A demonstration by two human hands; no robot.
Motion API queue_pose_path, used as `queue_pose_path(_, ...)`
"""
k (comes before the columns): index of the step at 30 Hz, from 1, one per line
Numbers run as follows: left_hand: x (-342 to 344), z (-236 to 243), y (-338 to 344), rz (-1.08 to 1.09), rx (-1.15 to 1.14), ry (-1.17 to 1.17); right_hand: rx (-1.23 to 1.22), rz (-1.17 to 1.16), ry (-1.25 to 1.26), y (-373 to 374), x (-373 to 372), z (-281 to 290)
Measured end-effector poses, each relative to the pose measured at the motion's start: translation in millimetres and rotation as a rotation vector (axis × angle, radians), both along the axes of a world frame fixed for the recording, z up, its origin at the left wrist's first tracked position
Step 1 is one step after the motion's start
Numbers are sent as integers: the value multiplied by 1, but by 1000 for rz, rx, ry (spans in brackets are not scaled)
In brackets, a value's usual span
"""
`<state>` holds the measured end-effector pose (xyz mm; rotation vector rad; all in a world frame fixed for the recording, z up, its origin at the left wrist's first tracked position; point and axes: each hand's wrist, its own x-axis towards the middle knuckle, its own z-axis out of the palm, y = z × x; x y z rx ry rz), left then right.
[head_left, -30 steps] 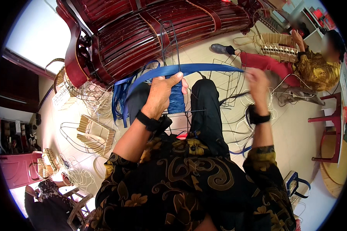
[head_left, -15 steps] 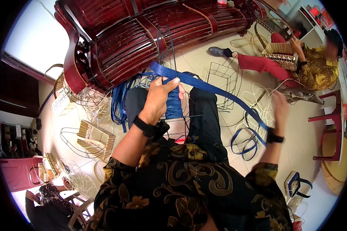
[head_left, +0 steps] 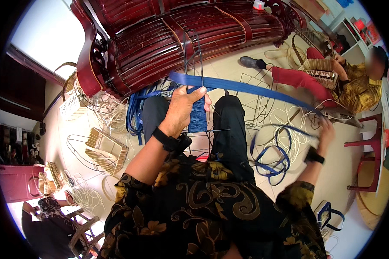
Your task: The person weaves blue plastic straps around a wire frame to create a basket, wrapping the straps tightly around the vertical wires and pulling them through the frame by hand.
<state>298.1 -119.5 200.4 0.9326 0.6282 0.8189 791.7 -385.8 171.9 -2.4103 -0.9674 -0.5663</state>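
Observation:
Between my knees stands a dark wire frame (head_left: 202, 71), its lower part covered with woven blue strapping (head_left: 197, 119). My left hand (head_left: 180, 107) is closed round the frame at the upper edge of the weave, thumb laid across the front and fingertips showing at the right side. From just above that thumb a long flat blue strap (head_left: 257, 89) stretches to the right. Its far part reaches my right hand (head_left: 326, 133), which is out at arm's length, slightly blurred and closed on the strap. Loose loops of the strap (head_left: 285, 160) lie on the floor below.
A dark red slatted bench (head_left: 160, 47) stands ahead. Another wire frame (head_left: 254, 101) and tangled white cord (head_left: 291, 142) are right of my knee. Left lie a half-woven basket (head_left: 106, 151) and blue strips (head_left: 136, 112). One person (head_left: 358, 88) sits right with a basket; another (head_left: 52, 228) sits lower left.
My right hand has moved farther right and slightly down, drawing the strap out straighter and flatter. The left hand keeps its hold on the frame. The view has shifted slightly.

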Motion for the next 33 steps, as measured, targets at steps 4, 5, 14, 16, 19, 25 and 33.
queue_pose_path(4,15,-17,9,-43,-16,-54,-592,-904,-4,-259,107,31)
queue_pose_path(5,10,-11,5,-3,20,7,-463,-832,-39,-216,89,17)
queue_pose_path(14,3,-3,3,-14,9,-18,48,862,690,161,-193,20)
queue_pose_path(16,2,-4,4,-18,-3,-26,-102,939,827,194,-270,38)
queue_pose_path(19,1,-3,4,-41,2,-41,47,1010,1078,211,-302,31)
queue_pose_path(25,-1,-2,1,-25,19,-23,125,427,372,105,-113,13)
queue_pose_path(33,6,1,2,-43,-61,-36,-499,-883,87,-152,5,22)
